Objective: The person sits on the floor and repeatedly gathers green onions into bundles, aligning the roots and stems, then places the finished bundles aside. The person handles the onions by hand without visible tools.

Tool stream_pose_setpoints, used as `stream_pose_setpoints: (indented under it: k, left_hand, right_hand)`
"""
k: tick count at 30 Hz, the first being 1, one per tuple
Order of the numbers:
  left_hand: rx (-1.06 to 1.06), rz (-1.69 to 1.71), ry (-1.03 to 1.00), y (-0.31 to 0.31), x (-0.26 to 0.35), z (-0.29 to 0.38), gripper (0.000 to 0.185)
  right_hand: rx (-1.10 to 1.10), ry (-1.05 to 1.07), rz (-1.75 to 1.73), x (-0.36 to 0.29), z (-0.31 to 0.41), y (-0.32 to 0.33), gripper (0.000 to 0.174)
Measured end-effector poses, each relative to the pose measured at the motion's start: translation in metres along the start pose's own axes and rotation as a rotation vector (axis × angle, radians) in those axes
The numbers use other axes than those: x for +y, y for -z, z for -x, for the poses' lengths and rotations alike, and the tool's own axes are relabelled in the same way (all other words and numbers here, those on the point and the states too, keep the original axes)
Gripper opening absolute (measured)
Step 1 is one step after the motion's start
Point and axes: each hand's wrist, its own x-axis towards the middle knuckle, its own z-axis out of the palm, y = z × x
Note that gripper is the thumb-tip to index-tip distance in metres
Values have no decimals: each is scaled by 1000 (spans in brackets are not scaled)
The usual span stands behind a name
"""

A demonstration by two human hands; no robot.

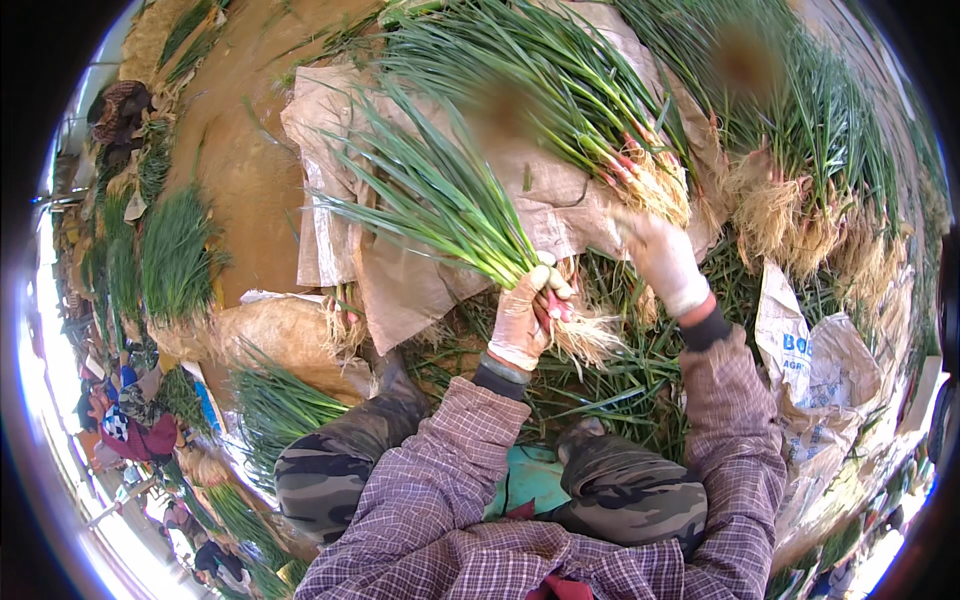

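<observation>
My left hand (pixel 523 313), in a pale thin glove, grips a bunch of green garlic (pixel 480 217) low on its stems. The long leaves fan out up and to the left. Pink stem bases and pale stringy roots stick out below the fist. My right hand (pixel 664 259), also gloved, hovers to the right with its fingers blurred; whether they hold anything cannot be told. Just above it lie the roots of a larger heap of green garlic (pixel 570 105), spread over a pale woven sack (pixel 330 127).
Another rooted heap (pixel 832 150) stands at the upper right. Loose green leaves (pixel 637 375) litter the ground before my feet. A crumpled white printed sack (pixel 784 345) lies by my right arm, and more garlic (pixel 289 394) by my left knee. Several people sit at far left.
</observation>
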Motion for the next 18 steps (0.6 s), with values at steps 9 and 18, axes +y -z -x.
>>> stream_pose_setpoints:
  k: [9, 18]
  left_hand:
    - [25, 47, 180, 5, -6, -8, 35]
    - [43, -58, 162, 19, -21, -25, 23]
  right_hand:
    - [117, 47, 485, 22, -41, -23, 23]
    - [-66, -190, -460, -47, 36, -14, 21]
